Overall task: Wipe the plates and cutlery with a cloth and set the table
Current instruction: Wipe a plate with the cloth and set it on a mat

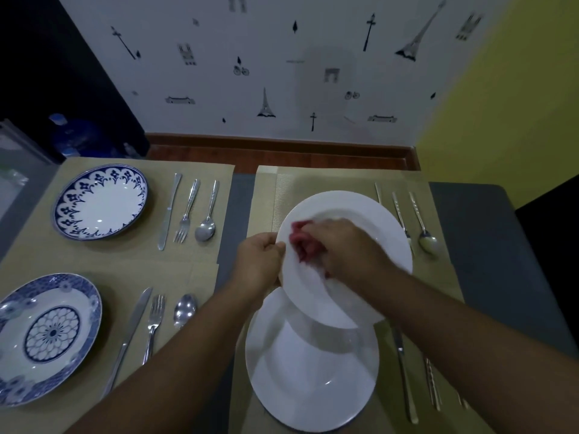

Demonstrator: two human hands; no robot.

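Observation:
A white plate (354,211) is held tilted above the table; my left hand (258,261) grips its left rim. My right hand (344,245) holds a bunched red cloth (299,241) pressed against the plate's face. A second white plate (310,371) lies flat on the near right placemat, partly under the raised one. To the right of it lie a knife (402,368) and a fork (434,386), partly hidden by my right forearm. At the far right placemat lie a fork (399,214) and a spoon (426,236).
On the left placemats lie two blue-patterned plates (100,203) (47,336), each with a knife, fork and spoon to its right (188,211) (153,324). Blue bottles (72,133) stand at the far left. The patterned wall (282,73) runs close behind the table.

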